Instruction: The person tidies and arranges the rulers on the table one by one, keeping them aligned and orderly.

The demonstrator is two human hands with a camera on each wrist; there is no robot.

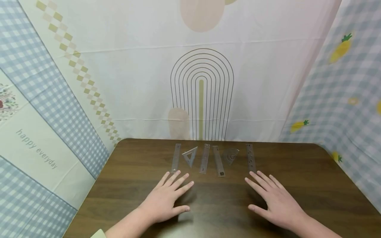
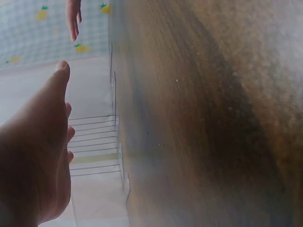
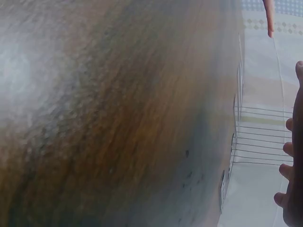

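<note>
My left hand [image 1: 165, 198] hovers palm down over the wooden table, fingers spread and holding nothing. Its fingertips are near the lower end of a clear ruler [image 1: 176, 158]. To the right of that lie a small set square [image 1: 190, 156], a second clear ruler [image 1: 204, 159], a third ruler [image 1: 219, 162] with a dark square mark, and a protractor [image 1: 230, 155]. My right hand [image 1: 275, 201] is also spread above the table with nothing in it. Just beyond its fingertips lies a clear strip with round holes [image 1: 251, 158]. Both wrist views show the hands raised off the tabletop.
The brown wooden table [image 1: 137, 168] has rounded far corners. Behind it hangs a pale cloth [image 1: 143, 86] with line arches. Blue checked cloths flank it, the left one [image 1: 68, 109] with lettering on its white part, the right one [image 1: 342, 109] with pineapples.
</note>
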